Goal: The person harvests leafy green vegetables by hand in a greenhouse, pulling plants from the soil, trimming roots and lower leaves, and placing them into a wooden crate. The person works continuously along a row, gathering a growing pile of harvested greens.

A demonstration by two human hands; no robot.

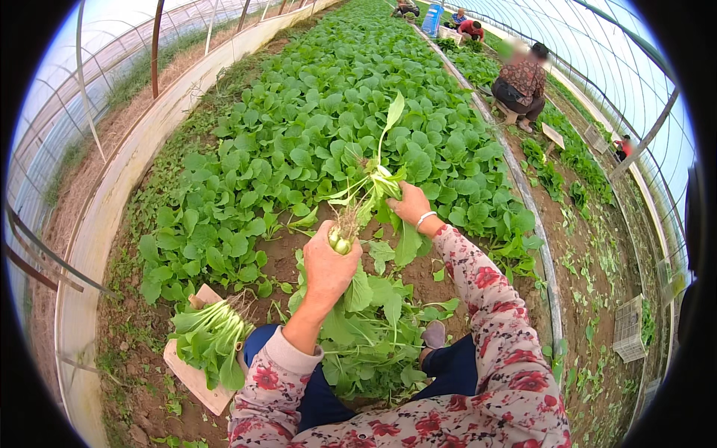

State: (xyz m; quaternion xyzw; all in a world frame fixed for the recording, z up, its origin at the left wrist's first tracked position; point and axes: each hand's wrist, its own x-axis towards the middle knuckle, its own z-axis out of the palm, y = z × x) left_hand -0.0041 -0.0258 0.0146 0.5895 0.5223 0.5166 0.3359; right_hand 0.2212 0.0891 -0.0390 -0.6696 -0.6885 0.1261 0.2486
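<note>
My left hand is closed around a bunch of leafy green plants, its pale stem bases and tangled roots pointing up and its leaves hanging below. To the right and a little farther off, my right hand, with a white bracelet at the wrist, grips more leafy greens with pale stems and some yellowish leaves. The roots of the two lots come close together. Loose leaves lie heaped on the soil between my legs. At my left, a pile of rooted greens rests on a small wooden stool.
Ahead spreads a dense bed of leafy greens. A low wall borders it at left, a pale pipe or edging at right. Beyond are a seated person, other people farther off, a small stool and a plastic crate.
</note>
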